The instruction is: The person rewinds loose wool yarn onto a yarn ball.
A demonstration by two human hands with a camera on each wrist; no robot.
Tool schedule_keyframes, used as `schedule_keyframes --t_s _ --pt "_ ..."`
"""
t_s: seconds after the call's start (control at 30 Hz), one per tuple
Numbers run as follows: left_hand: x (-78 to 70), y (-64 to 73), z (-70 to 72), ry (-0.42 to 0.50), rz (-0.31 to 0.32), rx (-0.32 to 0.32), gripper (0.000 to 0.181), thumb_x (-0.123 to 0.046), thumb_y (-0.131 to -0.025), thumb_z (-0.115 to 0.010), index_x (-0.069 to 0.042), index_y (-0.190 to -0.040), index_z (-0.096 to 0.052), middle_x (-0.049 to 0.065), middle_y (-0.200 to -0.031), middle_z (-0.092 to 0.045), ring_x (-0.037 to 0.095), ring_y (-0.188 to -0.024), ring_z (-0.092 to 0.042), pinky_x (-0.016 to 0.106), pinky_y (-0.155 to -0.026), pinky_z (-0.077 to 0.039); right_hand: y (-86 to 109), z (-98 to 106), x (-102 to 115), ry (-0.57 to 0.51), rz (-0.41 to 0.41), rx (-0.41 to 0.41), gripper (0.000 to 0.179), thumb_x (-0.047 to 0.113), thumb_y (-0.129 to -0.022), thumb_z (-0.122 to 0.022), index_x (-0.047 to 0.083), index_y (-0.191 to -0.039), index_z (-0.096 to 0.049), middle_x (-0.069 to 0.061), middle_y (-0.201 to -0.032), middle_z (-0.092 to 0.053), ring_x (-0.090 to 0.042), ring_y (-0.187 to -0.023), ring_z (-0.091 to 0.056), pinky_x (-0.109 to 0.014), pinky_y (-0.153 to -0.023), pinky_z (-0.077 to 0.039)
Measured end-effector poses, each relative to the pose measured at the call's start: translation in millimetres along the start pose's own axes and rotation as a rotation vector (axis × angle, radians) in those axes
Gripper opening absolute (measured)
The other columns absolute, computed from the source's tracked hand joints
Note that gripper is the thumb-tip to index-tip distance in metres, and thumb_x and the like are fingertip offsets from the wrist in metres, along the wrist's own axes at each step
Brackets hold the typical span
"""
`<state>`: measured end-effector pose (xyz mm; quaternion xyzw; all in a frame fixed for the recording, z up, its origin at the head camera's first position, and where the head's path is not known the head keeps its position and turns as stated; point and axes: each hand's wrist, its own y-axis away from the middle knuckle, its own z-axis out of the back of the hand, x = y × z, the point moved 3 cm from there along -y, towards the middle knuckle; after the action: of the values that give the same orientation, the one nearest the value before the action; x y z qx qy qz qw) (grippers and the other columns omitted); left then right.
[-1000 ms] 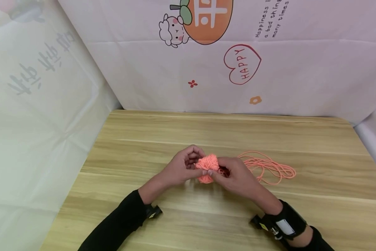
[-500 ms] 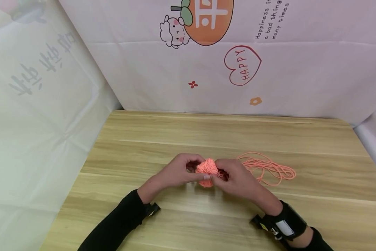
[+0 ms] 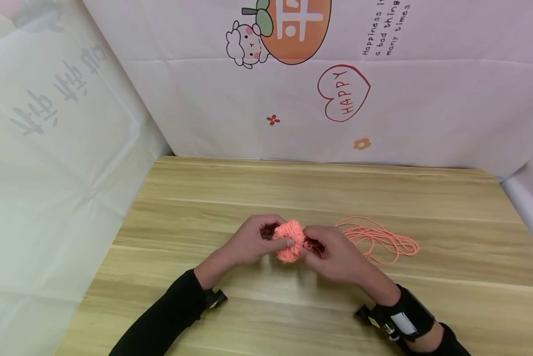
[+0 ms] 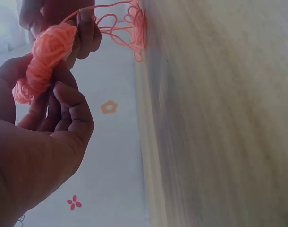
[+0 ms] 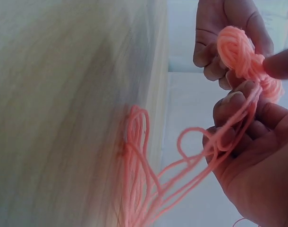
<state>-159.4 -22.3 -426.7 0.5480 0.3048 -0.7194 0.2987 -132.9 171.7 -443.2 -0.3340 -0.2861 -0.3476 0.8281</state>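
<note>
Between both hands is a small ball of coral-pink yarn (image 3: pixel 290 230), pinched in at its waist in the wrist views. My left hand (image 3: pixel 247 241) grips it from the left, thumb across its front and fingers behind. My right hand (image 3: pixel 337 254) is at the ball's right side, thumb and index fingertips right at its edge. Strands of yarn (image 5: pixel 241 113) run from the ball through the right hand's curled fingers. In the left wrist view, the wound ball (image 4: pixel 49 49) partly hides the right hand.
Loose loops of the same yarn (image 3: pixel 395 242) lie on the wooden table (image 3: pixel 204 183), right of the hands. Behind the table hangs a printed white cloth (image 3: pixel 195 109), with another white sheet (image 3: pixel 70 173) on the left. Each wrist wears a black camera mount (image 3: pixel 377 316).
The ball has shifted slightly left and turned in the fingers. My left thumb now lies across its front, while my right thumb has drawn back to its right edge. The loose loops stay put.
</note>
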Motion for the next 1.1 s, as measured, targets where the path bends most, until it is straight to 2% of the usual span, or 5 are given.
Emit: schedule_keyframes --t_s 0.23,0.47,0.73,0.9,1.1 --pt "3.8 -0.5 3.2 0.085 0.047 -0.053 0.022 -0.013 -0.089 -0.071 -0.008 -0.11 -0.071 0.004 -0.097 -0.071 0.021 -0.084 -0.066 0.029 -0.07 -0.055 -1.5 2 0 0.011 -0.06 -0.045 0.023 0.008 -0.094 -0.056 0.026 -0.079 -0.054 0.012 -0.063 -0.042 -0.005 -0.052 -0.038 -0.022 -0.046 -0.031" --pt "9.6 -1.2 3.2 0.109 0.07 -0.054 0.023 -0.012 -0.089 -0.071 -0.007 -0.111 -0.07 0.005 -0.098 -0.071 0.023 -0.085 -0.067 0.04 -0.072 -0.056 -1.5 1 -1 -0.015 -0.066 -0.047 0.026 0.012 -0.099 -0.051 0.029 -0.08 -0.052 0.013 -0.062 -0.042 -0.004 -0.051 -0.039 -0.021 -0.045 -0.033" --pt "25.6 -3.6 3.3 0.186 0.033 -0.058 0.023 -0.016 -0.088 -0.073 -0.006 -0.108 -0.067 0.01 -0.096 -0.067 0.023 -0.08 -0.064 0.03 -0.066 -0.054 0.1 -2 -3 -0.055 -0.125 -0.03 0.028 0.014 -0.103 -0.044 0.026 -0.079 -0.052 0.01 -0.058 -0.045 -0.007 -0.046 -0.04 -0.023 -0.042 -0.036" --pt "25.6 -4.4 5.8 0.216 -0.016 -0.129 0.024 -0.017 -0.088 -0.073 -0.005 -0.107 -0.065 0.012 -0.099 -0.065 0.025 -0.08 -0.064 0.03 -0.065 -0.053 -1.3 -4 -2 -0.043 -0.061 -0.045 0.031 0.005 -0.099 -0.048 0.029 -0.08 -0.052 0.012 -0.062 -0.042 -0.004 -0.05 -0.038 -0.021 -0.045 -0.032" --pt "24.5 -4.7 8.8 0.249 -0.022 -0.226 0.023 -0.012 -0.087 -0.073 -0.002 -0.106 -0.063 0.014 -0.098 -0.064 0.022 -0.078 -0.064 0.029 -0.063 -0.054 -1.9 -8 -1 -0.009 -0.017 -0.038 0.028 0.01 -0.1 -0.05 0.029 -0.08 -0.056 0.014 -0.065 -0.044 -0.003 -0.052 -0.039 -0.02 -0.047 -0.033"
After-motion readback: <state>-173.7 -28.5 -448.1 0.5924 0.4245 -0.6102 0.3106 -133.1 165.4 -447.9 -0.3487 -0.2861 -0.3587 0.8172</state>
